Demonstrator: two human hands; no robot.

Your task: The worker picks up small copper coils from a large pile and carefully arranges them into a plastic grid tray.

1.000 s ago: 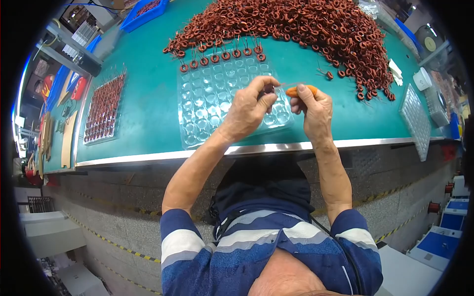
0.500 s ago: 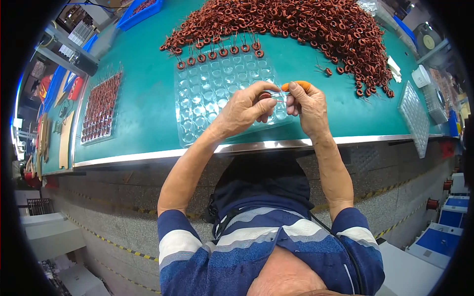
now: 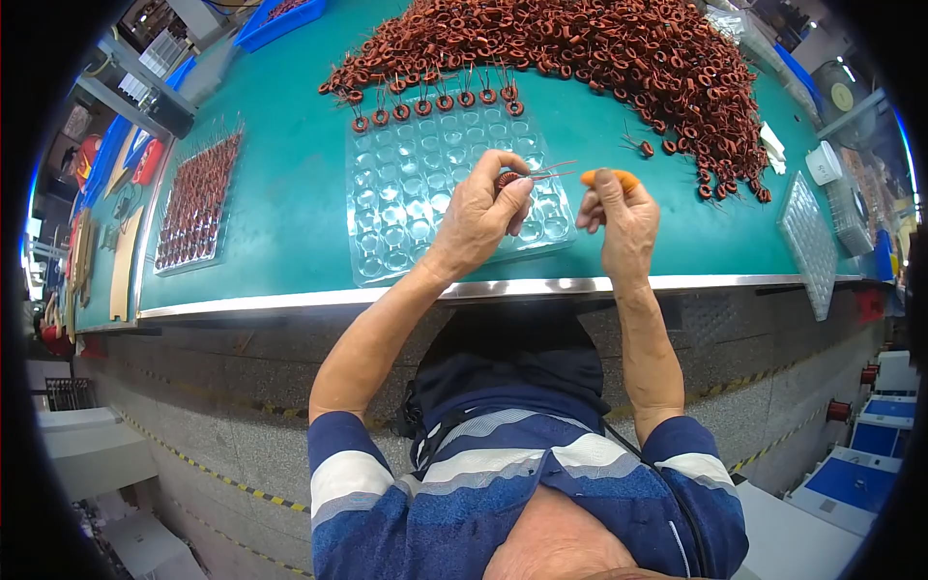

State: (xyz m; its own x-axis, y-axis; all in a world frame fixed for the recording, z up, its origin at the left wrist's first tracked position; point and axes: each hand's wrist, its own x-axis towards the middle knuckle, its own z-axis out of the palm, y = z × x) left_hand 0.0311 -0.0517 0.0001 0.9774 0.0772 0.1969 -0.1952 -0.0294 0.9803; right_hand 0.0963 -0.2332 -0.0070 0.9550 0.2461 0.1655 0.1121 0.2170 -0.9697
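My left hand is closed on a copper-wound toroidal coil, pinching it between thumb and fingers. The coil's thin wire leads point right, toward my right hand. That hand is a short gap away, with an orange finger cot on what looks like its index finger. Its thumb presses against the cot, and nothing shows between them. Under my left hand lies a clear plastic tray with round pockets. A row of coils fills its far edge, their leads standing away from me.
A big heap of coils covers the far side of the green table. One loose coil lies before it. At left stands a filled tray; at right, a clear tray overhangs the edge. A blue bin sits far left.
My right hand has moved right, away from the coil's leads, which it was touching. My left hand still holds the coil, now turned slightly so its leads show.
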